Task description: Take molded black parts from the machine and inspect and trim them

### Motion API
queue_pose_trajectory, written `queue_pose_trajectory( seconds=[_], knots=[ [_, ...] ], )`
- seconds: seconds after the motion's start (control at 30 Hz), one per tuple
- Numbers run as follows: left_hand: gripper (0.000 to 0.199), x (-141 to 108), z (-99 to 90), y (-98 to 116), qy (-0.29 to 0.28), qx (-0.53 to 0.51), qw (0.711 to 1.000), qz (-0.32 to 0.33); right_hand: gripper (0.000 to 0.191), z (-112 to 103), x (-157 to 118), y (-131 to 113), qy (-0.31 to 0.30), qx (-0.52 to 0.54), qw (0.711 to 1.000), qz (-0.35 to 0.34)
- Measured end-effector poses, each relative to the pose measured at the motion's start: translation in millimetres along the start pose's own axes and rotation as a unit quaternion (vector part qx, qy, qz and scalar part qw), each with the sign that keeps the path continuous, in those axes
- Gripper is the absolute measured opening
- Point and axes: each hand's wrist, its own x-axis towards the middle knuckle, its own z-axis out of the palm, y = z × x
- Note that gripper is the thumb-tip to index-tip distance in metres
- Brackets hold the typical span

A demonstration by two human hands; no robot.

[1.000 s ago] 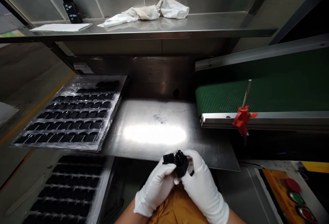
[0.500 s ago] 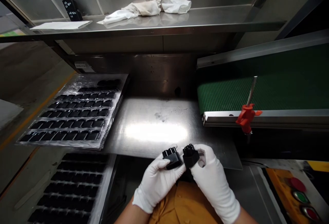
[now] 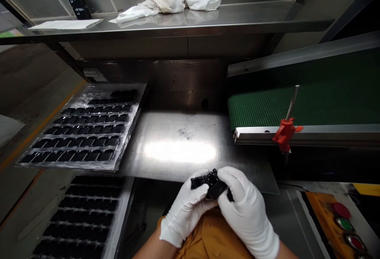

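Note:
White gloves cover both hands, which meet just past the near edge of the steel table [image 3: 166, 168]. My left hand [image 3: 185, 205] is closed on a small black plastic part with rounded posts [image 3: 197, 182]. Pinched in my right hand [image 3: 245, 205] is a second black plastic part [image 3: 216, 189], boxy, with similar posts on top. The two parts overlap in view, side by side; whether they touch I cannot tell. Fingers hide some of both. On the left, a clear plastic tray [image 3: 115, 166] holds rows of similar black parts.
Below left sits another tray of black parts [image 3: 86, 211]. A green conveyor belt [image 3: 311, 96] with an orange-red clamp [image 3: 285, 134] is on the right. A button box [image 3: 329, 215] stands lower right. White cloths [image 3: 169, 4] and stacked black parts [image 3: 78, 3] rest on the shelf.
My hands have drawn closer together. The two black parts, apart before, now overlap in view, and the right-hand part has tilted. The view has shifted slightly.

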Motion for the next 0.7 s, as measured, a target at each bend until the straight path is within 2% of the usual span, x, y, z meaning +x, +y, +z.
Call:
queue_pose_trajectory(
  seconds=[0.07,0.17,0.33,0.4,0.6,0.7],
  knots=[
    [0.045,0,1.9,1,0.042,0.007,0.999,0.006,0.042,-2,0,-3,0.007,0.020,1.000,-0.010],
    [0.046,1,3.8,4,0.069,0.004,0.998,0.014,0.038,-5,1,-5,0.019,0.081,0.996,0.013],
    [0.044,2,5.1,5,0.067,0.005,0.998,0.016,0.029,-6,-1,-4,0.021,0.211,0.971,0.114],
    [0.043,2,5.0,4,0.065,0.012,0.998,0.023,0.028,-6,-4,-3,0.027,0.232,0.964,0.128],
    [0.050,3,1.7,1,0.051,0.020,0.997,0.049,0.037,-7,-10,0,0.029,0.228,0.969,0.093],
    [0.053,2,0.2,1,0.010,0.051,0.993,0.102,0.043,-10,-12,2,0.031,0.234,0.970,0.062]
  ],
)
